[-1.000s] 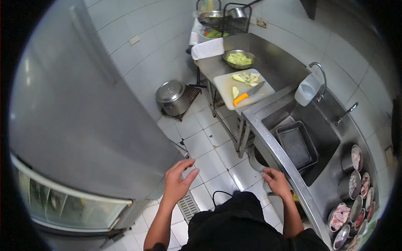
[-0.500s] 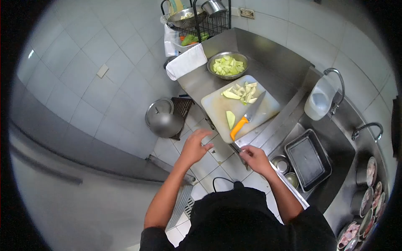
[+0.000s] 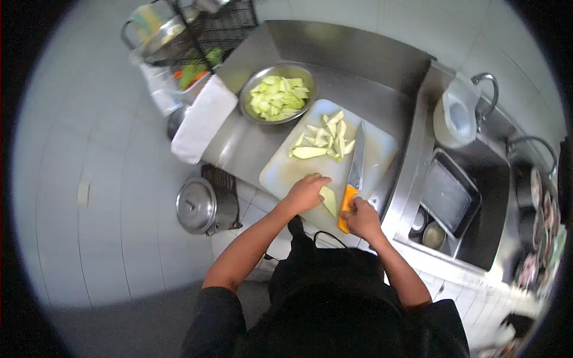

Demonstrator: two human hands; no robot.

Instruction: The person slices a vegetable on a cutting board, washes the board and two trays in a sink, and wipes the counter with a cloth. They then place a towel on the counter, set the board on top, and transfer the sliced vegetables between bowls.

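A kitchen knife with an orange handle (image 3: 348, 204) lies along the right part of the white cutting board (image 3: 285, 168), its blade pointing away from me. My right hand (image 3: 363, 218) has its fingers closed on the handle. At the board's near edge, the fingers of my left hand (image 3: 307, 192) are curled at the upper end of a single pale green vegetable slice (image 3: 329, 201). Further up the board sits a loose pile of cut pale green pieces (image 3: 323, 138). Behind it, a steel bowl (image 3: 245, 106) holds many more such pieces.
A folded white cloth (image 3: 205, 119) hangs over the counter's left edge. A lidded pot (image 3: 197, 204) stands low on the left, below a wire rack with vegetables. To the right, the sink holds a dark rectangular pan (image 3: 452, 192), with a plastic container (image 3: 456, 113) by the tap.
Both hands have come forward to the board. My right hand has taken hold of the knife handle; my left has reached the single slice. The camera view has shifted and turned.
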